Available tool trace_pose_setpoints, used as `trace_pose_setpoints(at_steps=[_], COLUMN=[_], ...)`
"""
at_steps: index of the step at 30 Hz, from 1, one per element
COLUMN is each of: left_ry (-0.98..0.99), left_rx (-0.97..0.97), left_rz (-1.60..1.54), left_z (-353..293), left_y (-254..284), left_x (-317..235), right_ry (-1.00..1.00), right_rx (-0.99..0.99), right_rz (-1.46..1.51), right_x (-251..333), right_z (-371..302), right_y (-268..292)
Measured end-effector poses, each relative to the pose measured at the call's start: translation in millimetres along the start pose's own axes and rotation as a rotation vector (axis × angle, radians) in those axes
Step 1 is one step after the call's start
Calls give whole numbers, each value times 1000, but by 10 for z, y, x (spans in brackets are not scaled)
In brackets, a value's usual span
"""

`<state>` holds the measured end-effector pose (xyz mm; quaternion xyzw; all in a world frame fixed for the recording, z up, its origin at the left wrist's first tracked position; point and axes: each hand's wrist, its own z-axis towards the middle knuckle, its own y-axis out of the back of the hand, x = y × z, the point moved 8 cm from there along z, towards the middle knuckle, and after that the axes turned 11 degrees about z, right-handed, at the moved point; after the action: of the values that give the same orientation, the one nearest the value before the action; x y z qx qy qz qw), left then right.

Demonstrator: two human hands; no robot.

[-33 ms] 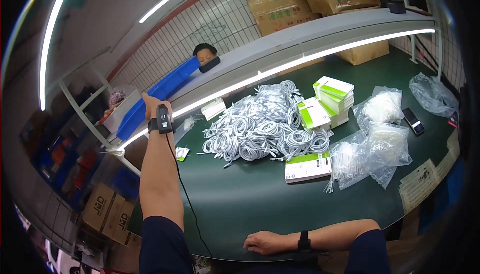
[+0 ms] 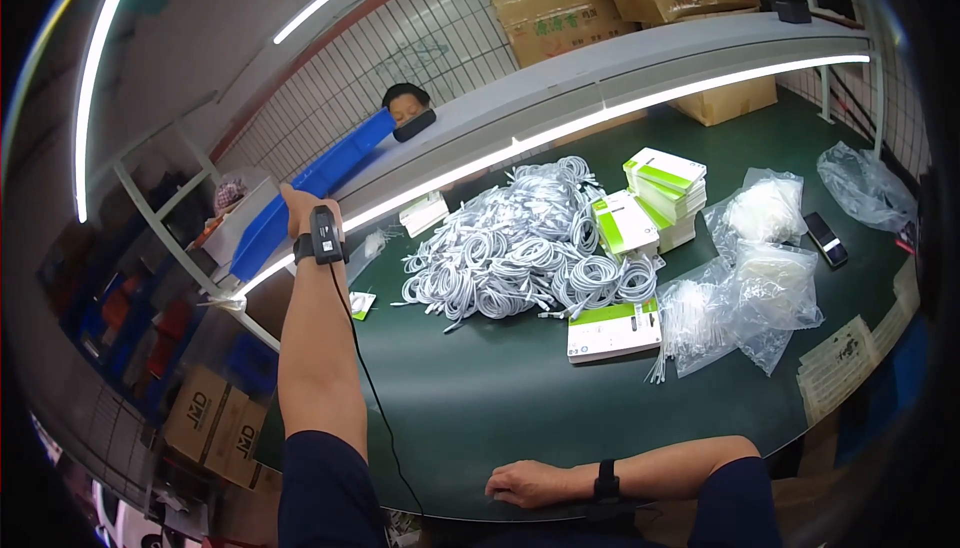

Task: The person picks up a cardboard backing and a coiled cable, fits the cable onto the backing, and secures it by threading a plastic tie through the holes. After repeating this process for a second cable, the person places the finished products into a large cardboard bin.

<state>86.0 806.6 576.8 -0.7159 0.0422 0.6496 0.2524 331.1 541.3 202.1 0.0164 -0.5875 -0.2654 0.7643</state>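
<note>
My left hand [image 2: 303, 214] is stretched far forward to the long blue bin [image 2: 262, 239] at the shelf edge. Its fingers are hidden by the hand itself, so what it grips, if anything, does not show. A black device [image 2: 325, 238] with a cable is strapped to that wrist. My right hand [image 2: 527, 484] rests at the near table edge, fingers curled in, with nothing visible in them. A black band [image 2: 607, 481] circles the right wrist. Between the hands and the shelf lies a big heap of coiled white-grey cables [image 2: 520, 248].
Green-and-white boxes [image 2: 665, 183] stand stacked right of the cables; another box [image 2: 614, 333] lies in front. Clear bags of white ties [image 2: 765, 278], a phone [image 2: 826, 240] and a crumpled plastic bag [image 2: 868, 186] are farther right. Behind the shelf [image 2: 600, 68] is a person [image 2: 406, 104].
The view has shifted very slightly. The person behind the shelf has tilted their head a little. Both my hands stay in the same places.
</note>
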Motion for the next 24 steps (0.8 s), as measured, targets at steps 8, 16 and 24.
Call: trace_pose_setpoints(at_steps=[8, 16, 24], left_ry=[2, 101, -171], left_rx=[-29, 325, 631], left_rz=[279, -104, 250], left_z=[417, 526, 981], left_y=[-141, -415, -380], left_x=[4, 243, 309], right_ry=[42, 50, 114], right_rx=[3, -10, -48], right_rz=[-18, -8, 39], right_x=[-7, 40, 73], right_z=[20, -39, 30], right_y=[-18, -45, -34])
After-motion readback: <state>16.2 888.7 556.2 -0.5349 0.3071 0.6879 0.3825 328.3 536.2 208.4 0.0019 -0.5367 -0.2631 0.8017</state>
